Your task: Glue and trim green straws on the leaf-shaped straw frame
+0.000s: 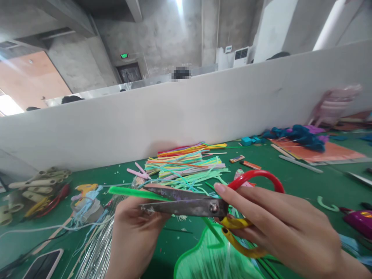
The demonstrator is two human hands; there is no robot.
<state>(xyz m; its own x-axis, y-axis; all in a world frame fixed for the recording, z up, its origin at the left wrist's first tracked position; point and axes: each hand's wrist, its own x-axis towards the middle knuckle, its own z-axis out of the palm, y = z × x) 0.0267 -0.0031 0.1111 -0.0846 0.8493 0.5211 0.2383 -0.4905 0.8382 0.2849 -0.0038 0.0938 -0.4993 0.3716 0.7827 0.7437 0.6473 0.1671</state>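
Note:
My right hand (281, 221) is closed round the red and yellow handles of a pair of scissors (188, 208), whose blades point left and stand slightly apart. A bright green pipe cleaner (130, 192) is pinched in my left hand (135, 228), its free end sticking out to the left. The strip runs in between the scissor blades near my left fingers; whether the blades touch it I cannot tell. Below the scissors lies a green leaf-shaped piece (197, 257) with a fuzzy rim, and a bent green strip (215, 234) hangs above it.
Multicoloured pipe cleaners (186, 164) are heaped against the white partition (162, 120). A yellow glue gun (87, 188), silvery wires (99, 244) and a phone (43, 265) lie left. Right are an orange board (316, 153), blue pieces (305, 135) and a purple tool (359, 221).

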